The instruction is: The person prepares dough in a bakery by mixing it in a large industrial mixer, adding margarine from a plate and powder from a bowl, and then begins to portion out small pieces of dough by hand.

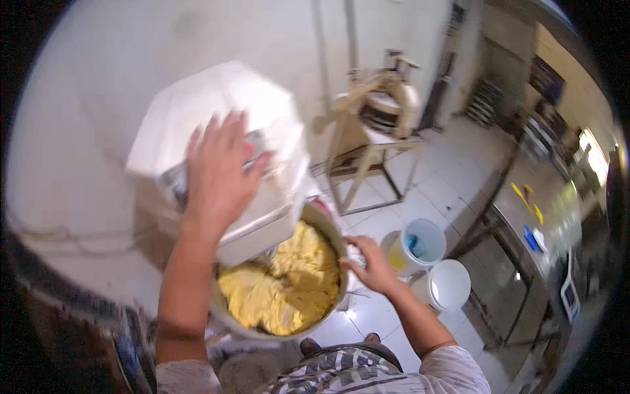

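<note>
- The left hand (220, 172) lies flat, fingers spread, on the white head of the mixer (216, 105).
- The right hand (371, 262) is closed around the rim of the metal bowl (338, 240) on its right side.
- The bowl sits under the mixer head, full of yellow dough (282, 282).
- Two white buckets (433, 262) stand on the tiled floor just right of the bowl.
- A wooden stand (374, 138) is behind them, and a steel table (538, 223) stands at the far right.

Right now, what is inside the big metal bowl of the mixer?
The metal bowl holds a lumpy mass of yellow dough. The white mixer head, under the left hand, covers the far part, so any mixing tool and the bowl's bottom are hidden.
</note>
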Motion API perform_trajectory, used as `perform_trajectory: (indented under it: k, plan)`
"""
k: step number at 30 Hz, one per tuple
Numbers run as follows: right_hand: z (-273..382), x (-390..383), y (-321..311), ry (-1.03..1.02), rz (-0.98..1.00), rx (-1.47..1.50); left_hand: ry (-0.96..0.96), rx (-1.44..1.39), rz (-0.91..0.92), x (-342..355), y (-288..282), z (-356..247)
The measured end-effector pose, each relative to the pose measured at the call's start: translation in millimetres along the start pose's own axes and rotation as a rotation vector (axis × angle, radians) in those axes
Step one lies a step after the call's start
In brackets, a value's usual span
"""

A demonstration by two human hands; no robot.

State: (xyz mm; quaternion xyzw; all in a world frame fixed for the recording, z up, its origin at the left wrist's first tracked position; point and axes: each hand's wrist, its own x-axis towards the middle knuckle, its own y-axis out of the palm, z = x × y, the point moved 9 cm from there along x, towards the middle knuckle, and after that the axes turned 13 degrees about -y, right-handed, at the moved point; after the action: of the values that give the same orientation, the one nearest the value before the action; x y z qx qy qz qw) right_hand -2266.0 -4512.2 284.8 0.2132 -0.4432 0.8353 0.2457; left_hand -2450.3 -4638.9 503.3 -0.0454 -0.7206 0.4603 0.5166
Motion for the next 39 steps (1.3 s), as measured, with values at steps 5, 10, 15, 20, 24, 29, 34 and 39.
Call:
perform_trajectory:
  k: [5,10,15,20,24,29,34,39]
  plan:
    - [-83.2,-139.7,-54.2,0.284,0.128,-0.199,-0.180,-0.109,0.054,2.9,10.3,37.7]
    - [-107.0,-390.2,-203.7,0.859,-0.059,-0.395,-0.267,0.094,-0.145,3.7,31.4,64.3]
    - [-36.9,-670.9,-298.4,1.287,-0.370,-0.556,-0.096,0.092,-0.376,-38.0,82.7,-89.8]
    - [12.6,-740.1,-373.2,1.452,-0.739,-0.419,0.015,-0.999,0.486,-170.6,158.5,-455.5]
    - [3.0,-785.2,-432.8,1.295,-0.878,-0.519,0.185,-0.997,0.819,-240.2,152.8,-652.8]
    - [-9.0,-907.5,-460.4,1.472,-0.782,-0.557,0.339,-1.065,0.856,-274.7,131.0,-822.3]
    - [20.1,-1040.1,-389.9,1.746,-0.991,-0.326,0.843,-1.331,1.000,-370.2,16.8,-1021.8]
    - [63.7,-1203.2,-238.7,1.828,-1.104,-0.501,1.531,-1.470,1.006,-535.5,-150.3,-1187.1]
